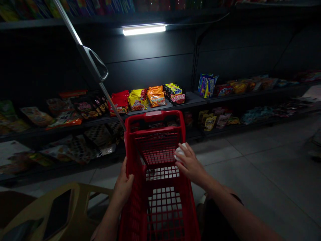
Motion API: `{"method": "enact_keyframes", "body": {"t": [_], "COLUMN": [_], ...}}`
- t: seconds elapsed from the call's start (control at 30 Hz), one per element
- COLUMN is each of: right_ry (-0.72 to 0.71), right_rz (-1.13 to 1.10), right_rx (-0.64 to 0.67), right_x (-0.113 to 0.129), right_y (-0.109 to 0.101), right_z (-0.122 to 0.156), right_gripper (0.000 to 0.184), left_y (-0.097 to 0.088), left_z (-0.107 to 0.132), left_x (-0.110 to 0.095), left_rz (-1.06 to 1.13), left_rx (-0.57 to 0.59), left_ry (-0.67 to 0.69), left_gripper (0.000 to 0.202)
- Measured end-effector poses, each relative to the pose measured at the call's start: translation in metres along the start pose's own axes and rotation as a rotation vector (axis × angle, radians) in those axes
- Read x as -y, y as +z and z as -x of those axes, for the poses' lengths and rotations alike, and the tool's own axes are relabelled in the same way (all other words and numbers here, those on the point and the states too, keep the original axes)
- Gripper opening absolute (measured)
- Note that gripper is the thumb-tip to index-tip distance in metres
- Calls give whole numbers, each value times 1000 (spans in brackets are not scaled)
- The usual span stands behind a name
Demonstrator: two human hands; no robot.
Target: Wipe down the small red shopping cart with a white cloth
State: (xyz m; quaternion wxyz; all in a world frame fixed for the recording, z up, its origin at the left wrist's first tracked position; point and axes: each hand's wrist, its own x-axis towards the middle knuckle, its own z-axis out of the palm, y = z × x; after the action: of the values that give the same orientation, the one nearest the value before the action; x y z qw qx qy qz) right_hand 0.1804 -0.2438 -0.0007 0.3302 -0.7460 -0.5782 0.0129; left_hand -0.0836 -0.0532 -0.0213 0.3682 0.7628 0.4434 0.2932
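Observation:
A red plastic shopping cart with grid-like walls and floor stands in front of me. My left hand grips its left side wall, with the thumb on the inner side and the fingers along the outside. My right hand is closed around a crumpled white cloth, which looks like a wipe or tissue. It holds the cloth against the cart's right rim near the far end. Fingers partly cover the cloth. The bottom of the cart shows floor through its grid.
Dark shelves ahead carry instant noodle packs and other bagged snacks under a lit tube lamp. A slanted metal pole rises at the cart's far left corner. At lower left, a phone lies on a beige plastic stool.

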Motion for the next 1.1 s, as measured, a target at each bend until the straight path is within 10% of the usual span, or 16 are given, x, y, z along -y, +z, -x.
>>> {"method": "enact_keyframes", "body": {"t": [0.27, 0.6, 0.73, 1.1], "right_ry": [-227, -250, -200, -175], "right_rz": [-134, -76, -144, -253], "right_rx": [137, -158, -240, 217], "right_x": [40, -69, -76, 30], "right_y": [6, -16, -9, 1], "right_z": [122, -71, -96, 117], "right_gripper": [41, 27, 26, 28], "left_y": [-5, 5, 14, 12], "left_z": [-1, -2, -8, -36], "left_x": [8, -5, -7, 13], "left_rz": [2, 68, 110, -13], "left_rx": [10, 8, -33, -157], "left_ry": [26, 41, 62, 44], "left_gripper": [81, 82, 81, 86]}}
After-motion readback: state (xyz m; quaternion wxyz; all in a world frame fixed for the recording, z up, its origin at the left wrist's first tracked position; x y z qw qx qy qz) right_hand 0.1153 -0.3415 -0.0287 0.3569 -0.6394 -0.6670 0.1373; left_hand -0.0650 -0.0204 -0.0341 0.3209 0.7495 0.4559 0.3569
